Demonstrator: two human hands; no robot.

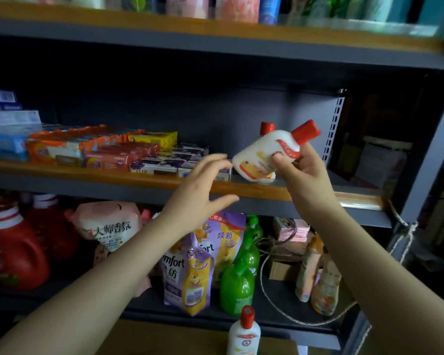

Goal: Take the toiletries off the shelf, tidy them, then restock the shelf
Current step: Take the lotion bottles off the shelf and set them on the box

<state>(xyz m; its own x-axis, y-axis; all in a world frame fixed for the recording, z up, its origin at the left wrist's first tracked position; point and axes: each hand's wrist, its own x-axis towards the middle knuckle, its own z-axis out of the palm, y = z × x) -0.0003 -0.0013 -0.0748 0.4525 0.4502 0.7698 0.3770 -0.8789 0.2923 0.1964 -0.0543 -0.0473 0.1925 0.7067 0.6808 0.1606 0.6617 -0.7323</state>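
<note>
While the left hand hovers open, the right hand grips a tilted lotion bottle.

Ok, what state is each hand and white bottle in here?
right hand: closed around the tilted bottle
tilted bottle: held above the middle shelf, red cap on
left hand: open, empty
shelf bottle: mostly hidden behind the held one, capped
front bottle: upright, capped, below the shelves
</note>
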